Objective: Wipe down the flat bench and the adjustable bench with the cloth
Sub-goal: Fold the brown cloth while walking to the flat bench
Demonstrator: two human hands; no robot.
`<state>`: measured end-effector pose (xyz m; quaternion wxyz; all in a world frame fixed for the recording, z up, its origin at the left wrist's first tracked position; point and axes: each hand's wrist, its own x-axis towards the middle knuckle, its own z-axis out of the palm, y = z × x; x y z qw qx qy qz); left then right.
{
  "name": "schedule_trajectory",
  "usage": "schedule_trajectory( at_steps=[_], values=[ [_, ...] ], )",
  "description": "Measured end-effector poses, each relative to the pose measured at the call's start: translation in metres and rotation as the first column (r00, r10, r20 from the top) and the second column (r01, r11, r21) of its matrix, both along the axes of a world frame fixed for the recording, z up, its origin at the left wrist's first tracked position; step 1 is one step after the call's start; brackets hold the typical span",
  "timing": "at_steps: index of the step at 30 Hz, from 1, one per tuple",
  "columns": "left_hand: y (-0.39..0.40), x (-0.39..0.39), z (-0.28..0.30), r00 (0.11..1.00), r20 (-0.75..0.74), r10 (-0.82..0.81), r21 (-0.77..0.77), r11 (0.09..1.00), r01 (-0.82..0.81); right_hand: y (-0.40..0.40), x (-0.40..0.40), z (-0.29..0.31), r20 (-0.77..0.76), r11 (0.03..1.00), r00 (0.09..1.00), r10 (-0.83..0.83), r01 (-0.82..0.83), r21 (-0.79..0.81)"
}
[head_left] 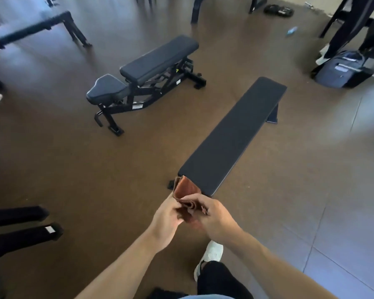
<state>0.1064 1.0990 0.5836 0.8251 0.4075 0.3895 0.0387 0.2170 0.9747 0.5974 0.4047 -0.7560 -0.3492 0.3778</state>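
Observation:
A folded reddish-brown cloth (185, 192) is held between both hands, just in front of the near end of the flat bench (233, 134). My left hand (167, 219) grips it from the left, and my right hand (211, 216) pinches its folded edge from the right. The flat bench has a long black pad running away to the upper right. The adjustable bench (151, 70), black with a seat pad and a long back pad on a steel frame, stands farther off to the left, apart from the flat bench.
Brown floor lies between the benches. Black equipment legs (20, 225) sit at the left edge, another bench (30, 24) at the far left, a grey bag (341, 70) at the far right under a rack. My white shoe (209, 255) is below the hands.

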Motion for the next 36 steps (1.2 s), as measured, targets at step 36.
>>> schedule_trajectory(
  at_steps=[36],
  values=[
    [0.221, 0.26, 0.035, 0.983, -0.04, -0.178, 0.052, 0.982, 0.18, 0.209, 0.299, 0.013, -0.493, 0.969, 0.842, -0.221, 0.245, -0.016]
  ],
)
